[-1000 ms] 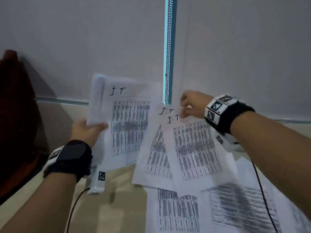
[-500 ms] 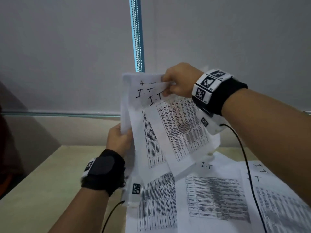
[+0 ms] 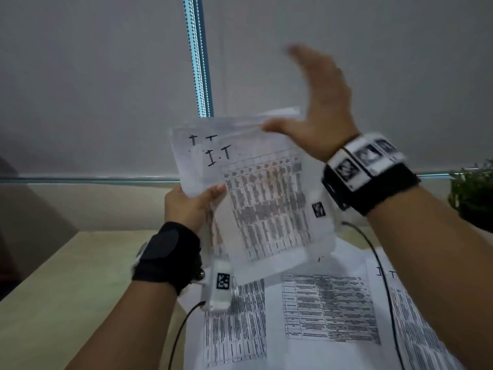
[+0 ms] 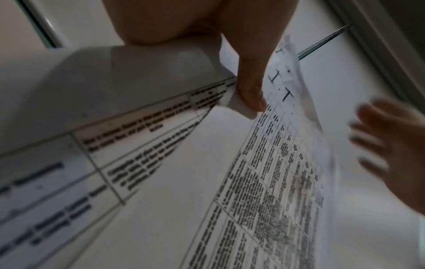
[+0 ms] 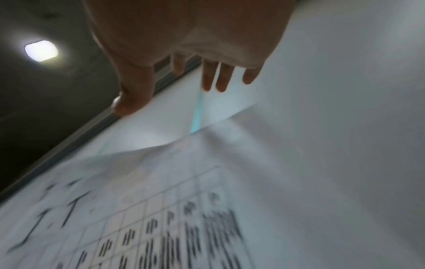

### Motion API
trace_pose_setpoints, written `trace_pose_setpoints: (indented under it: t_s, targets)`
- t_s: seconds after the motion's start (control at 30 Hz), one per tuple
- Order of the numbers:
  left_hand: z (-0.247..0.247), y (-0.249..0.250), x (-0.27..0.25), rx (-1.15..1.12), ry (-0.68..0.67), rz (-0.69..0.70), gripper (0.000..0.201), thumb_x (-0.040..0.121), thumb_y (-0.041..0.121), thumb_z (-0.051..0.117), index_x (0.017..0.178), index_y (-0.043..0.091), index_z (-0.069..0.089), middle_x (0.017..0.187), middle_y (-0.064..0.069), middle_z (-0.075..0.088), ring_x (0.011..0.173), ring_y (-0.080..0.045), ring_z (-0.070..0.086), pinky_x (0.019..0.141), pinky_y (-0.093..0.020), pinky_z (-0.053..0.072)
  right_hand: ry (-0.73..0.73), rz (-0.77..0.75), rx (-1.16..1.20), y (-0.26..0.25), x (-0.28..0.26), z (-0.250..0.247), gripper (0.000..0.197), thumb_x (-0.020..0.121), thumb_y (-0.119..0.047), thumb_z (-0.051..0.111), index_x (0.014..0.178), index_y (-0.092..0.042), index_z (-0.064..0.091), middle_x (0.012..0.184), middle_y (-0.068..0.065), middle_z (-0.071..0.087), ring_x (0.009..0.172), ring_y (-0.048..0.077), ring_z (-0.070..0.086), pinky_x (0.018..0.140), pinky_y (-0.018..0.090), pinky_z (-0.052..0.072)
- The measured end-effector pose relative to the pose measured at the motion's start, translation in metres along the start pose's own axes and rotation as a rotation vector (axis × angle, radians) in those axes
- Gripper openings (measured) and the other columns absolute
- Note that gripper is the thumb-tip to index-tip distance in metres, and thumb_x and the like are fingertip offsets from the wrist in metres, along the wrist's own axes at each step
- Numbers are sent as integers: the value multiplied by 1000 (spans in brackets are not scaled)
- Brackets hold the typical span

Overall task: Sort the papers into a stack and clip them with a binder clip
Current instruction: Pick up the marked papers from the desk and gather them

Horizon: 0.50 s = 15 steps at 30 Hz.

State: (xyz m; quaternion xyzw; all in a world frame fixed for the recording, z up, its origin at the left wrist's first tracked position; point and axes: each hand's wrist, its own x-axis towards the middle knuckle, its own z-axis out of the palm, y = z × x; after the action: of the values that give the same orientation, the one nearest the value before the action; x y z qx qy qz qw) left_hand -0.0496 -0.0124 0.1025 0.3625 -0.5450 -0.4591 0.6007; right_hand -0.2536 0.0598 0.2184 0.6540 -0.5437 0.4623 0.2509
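Observation:
I hold a bundle of printed sheets (image 3: 264, 204) upright above the desk; each carries a table and handwritten "I.T" at the top. My left hand (image 3: 192, 204) grips the bundle's left edge, thumb (image 4: 249, 91) on the front sheet (image 4: 264, 182). My right hand (image 3: 317, 108) is above the bundle's top edge with fingers straight and spread, its thumb (image 5: 131, 94) touching the top edge of the sheets (image 5: 161, 200). More printed papers (image 3: 328, 311) lie loose on the desk below. No binder clip shows in any view.
The beige desk (image 3: 66, 303) is bare at the left. A grey roller blind (image 3: 106, 76) with a bead chain (image 3: 196, 57) hangs behind. A green plant (image 3: 472, 193) stands at the far right. Wrist-camera cables (image 3: 384, 289) trail over the loose papers.
My right hand let go of the sheets it was pinching and opened flat above the top edge. The sheets have been merged into the bundle in my left hand.

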Motion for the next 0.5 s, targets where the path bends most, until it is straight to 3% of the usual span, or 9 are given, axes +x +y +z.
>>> trace_pose_setpoints:
  t_s: [0.03,0.1,0.17,0.23,0.3,0.37,0.43,0.5]
  targets:
    - [-6,0,4,17,6,4,29,69,13,81,95,12,69,77,7,68,65,-5,66,57,-11,53,68,182,155,16,-17,-2,109,58,-56,77,145,-27,19,143,-1,30,135,22,32,112,47,26]
    - [-16,1,10,40,6,5,19,69,16,81,84,12,70,74,5,71,73,-16,68,72,-24,57,-35,609,511,41,-51,2,129,50,-47,84,147,-27,3,147,6,26,137,22,29,113,45,26]
    - [-17,2,14,23,-15,15,13,70,14,80,78,14,69,68,6,73,76,-19,69,83,-34,55,-193,816,704,58,-81,15,125,44,-46,84,146,-25,13,139,13,43,129,24,42,108,43,34]
    - [-11,3,16,-5,-32,39,12,73,15,78,77,17,67,68,9,73,77,-18,69,84,-35,54,-207,836,712,66,-94,28,91,55,-44,82,133,-17,43,126,9,59,118,25,55,104,46,41]
    - [-2,3,17,-54,-41,74,12,78,19,74,86,20,64,76,10,73,81,-13,68,78,-29,56,-131,830,735,62,-98,37,50,74,-30,75,118,-16,56,116,5,66,111,24,61,101,50,45]
    - [4,-5,13,-98,-74,89,29,79,26,69,105,22,56,97,12,68,94,-9,64,82,-24,53,-74,876,823,60,-109,47,53,80,-22,71,127,-17,48,118,5,64,111,22,61,99,45,46]
    - [5,-26,7,-99,-107,23,44,79,29,67,117,24,44,112,9,62,107,-12,60,94,-32,49,-78,957,870,52,-131,60,67,79,-17,72,135,-18,37,119,3,61,107,18,61,96,39,47]
    - [5,-47,-3,-5,-135,-49,38,84,26,65,117,24,45,116,3,61,110,-18,59,100,-42,46,-136,1012,774,45,-155,77,60,79,-15,72,131,-17,42,121,2,61,106,18,60,98,41,47]
